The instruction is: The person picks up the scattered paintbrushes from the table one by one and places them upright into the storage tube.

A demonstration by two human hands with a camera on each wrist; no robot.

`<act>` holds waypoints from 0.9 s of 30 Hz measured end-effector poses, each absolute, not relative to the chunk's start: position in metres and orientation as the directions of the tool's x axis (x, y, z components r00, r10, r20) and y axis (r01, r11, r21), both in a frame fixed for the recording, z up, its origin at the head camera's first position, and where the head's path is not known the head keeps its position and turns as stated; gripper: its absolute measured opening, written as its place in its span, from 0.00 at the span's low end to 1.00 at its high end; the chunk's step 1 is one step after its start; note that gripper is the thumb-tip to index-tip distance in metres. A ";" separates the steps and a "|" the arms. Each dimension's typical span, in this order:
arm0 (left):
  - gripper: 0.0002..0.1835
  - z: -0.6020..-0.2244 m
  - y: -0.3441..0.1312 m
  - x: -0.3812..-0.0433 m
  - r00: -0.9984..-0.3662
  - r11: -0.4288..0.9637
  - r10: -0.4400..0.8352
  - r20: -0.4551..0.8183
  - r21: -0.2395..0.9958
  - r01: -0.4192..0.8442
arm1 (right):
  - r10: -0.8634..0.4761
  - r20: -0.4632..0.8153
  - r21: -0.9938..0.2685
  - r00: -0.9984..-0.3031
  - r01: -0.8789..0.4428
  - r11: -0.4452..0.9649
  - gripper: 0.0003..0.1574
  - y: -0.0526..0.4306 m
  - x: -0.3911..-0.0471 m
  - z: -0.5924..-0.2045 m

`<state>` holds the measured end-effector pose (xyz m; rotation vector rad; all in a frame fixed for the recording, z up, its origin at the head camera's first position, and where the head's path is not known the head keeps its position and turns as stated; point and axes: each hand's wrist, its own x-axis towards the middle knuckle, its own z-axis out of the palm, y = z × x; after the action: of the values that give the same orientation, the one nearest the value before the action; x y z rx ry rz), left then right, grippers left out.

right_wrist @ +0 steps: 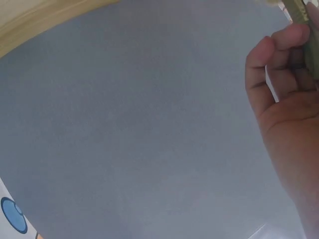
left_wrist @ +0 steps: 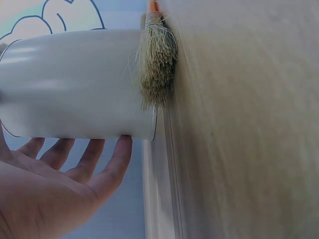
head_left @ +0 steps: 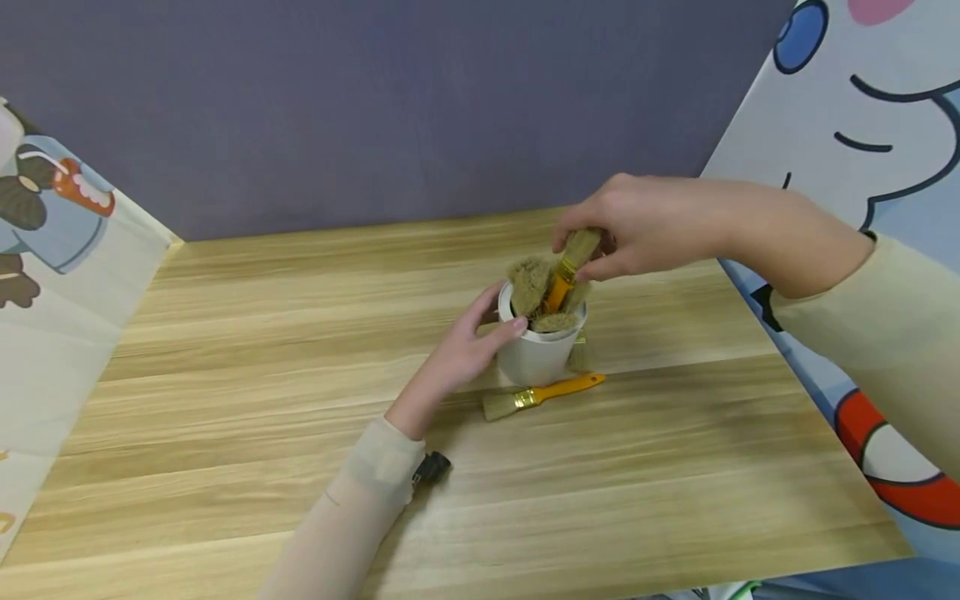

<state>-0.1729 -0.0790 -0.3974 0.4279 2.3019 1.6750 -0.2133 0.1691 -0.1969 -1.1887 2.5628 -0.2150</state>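
Note:
Bristle-up paintbrushes [head_left: 530, 282] crowd a white cylindrical cup [head_left: 534, 360] standing on the wooden table. My left hand [head_left: 468, 348] grips the cup from its left side, thumb at the rim. In the left wrist view, the fingertips [left_wrist: 122, 144] of that hand touch the cup's smooth wall. Over the mouth, my right hand [head_left: 637, 227] pinches another paintbrush [head_left: 572, 260] near its bristles and gold ferrule, its orange handle pointing down among the others. The right wrist view catches only part of this brush [right_wrist: 311, 50] at its edge.
One paintbrush [head_left: 540, 397] with an orange handle lies on the table [head_left: 300, 375] in front of the cup. Bristles of another brush [head_left: 578, 354] show at the cup's right. A dark grey wall [head_left: 420, 108] rises behind, with cartoon-printed panels [head_left: 885, 108] at the sides.

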 end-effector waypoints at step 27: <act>0.43 -0.394 -0.083 -0.169 -0.926 0.286 0.375 -0.050 0.956 0.065 | -0.833 0.148 -0.179 -0.533 -0.843 0.508 0.07 0.182 -0.228 -0.223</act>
<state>-0.1693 -0.0830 -0.3942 0.4034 2.2923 1.6849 -0.2277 0.1818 -0.2226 -1.5372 2.7640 -0.3660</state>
